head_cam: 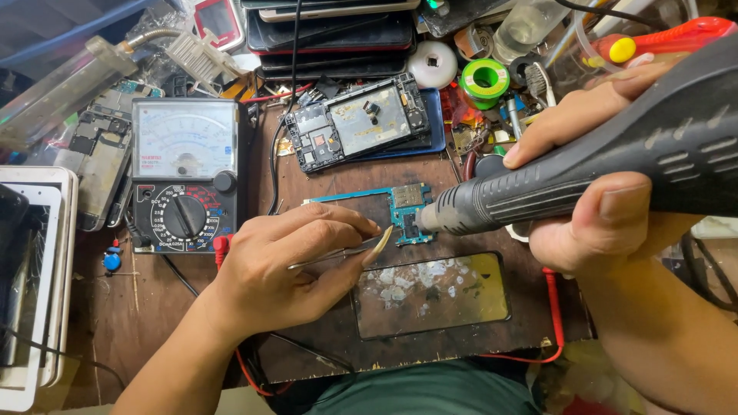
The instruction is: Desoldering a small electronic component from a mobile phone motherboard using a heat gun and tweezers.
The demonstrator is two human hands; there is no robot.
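Bare wood between multimeter [184, 175] and circuit board [407, 211]

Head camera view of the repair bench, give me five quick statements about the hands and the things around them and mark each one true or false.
1. The right hand grips a dark hot-air tool whose nozzle points at the small blue circuit board. True.
2. The left hand holds a screwdriver. False: it holds thin metal tweezers, tips at the board.
3. An analog multimeter lies left of the left hand. True.
4. The opened phone lies nearer the person than the board. False: it lies beyond the board.
5. The green solder spool rests on the multimeter. False: it sits among the clutter at the far right.
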